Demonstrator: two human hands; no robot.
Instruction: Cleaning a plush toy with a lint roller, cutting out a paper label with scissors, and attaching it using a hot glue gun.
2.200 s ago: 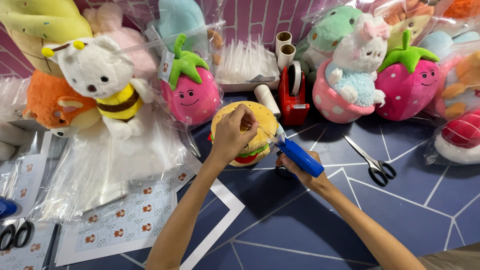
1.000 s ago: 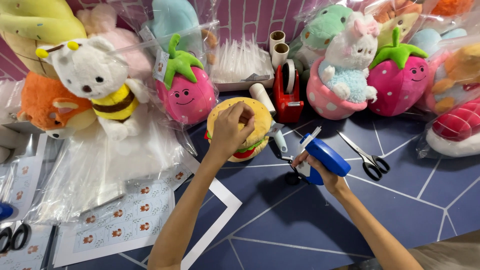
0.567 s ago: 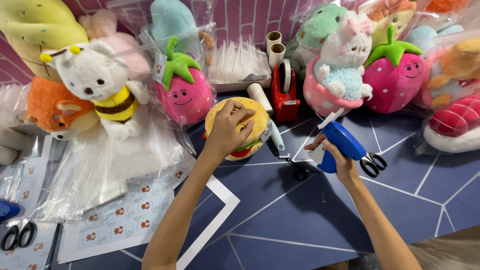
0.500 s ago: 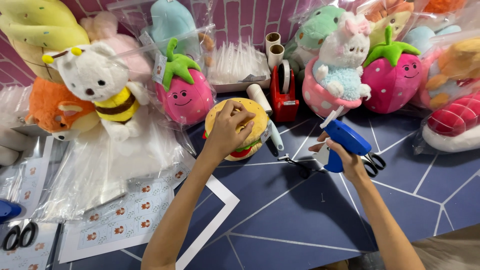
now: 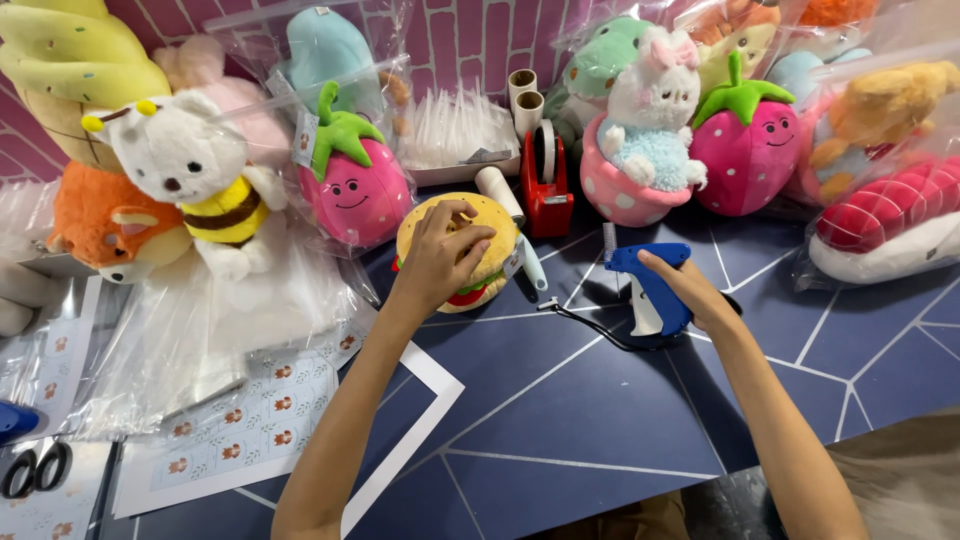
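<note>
My left hand [image 5: 440,258] rests on top of a burger-shaped plush toy [image 5: 492,232] on the dark blue table, fingers curled over its bun. My right hand [image 5: 690,292] lies on a blue tagging gun [image 5: 648,288] that sits flat on the table to the right of the burger, its needle end pointing away from me. A thin black cord [image 5: 590,332] runs from the gun toward the burger. A white paper tag [image 5: 516,262] hangs at the burger's right side.
Bagged plush toys line the back: pink strawberries [image 5: 355,190] [image 5: 748,150], a bee-bear [image 5: 195,185], a bunny in a cup [image 5: 640,135]. A red tape dispenser [image 5: 545,180] stands behind the burger. Clear bags [image 5: 200,340] and sticker sheets [image 5: 250,425] lie left; scissors [image 5: 30,468] at the lower left.
My right hand carried the tagging gun away from the burger to the right and lowered it flat onto the table. My left hand stayed on the burger.
</note>
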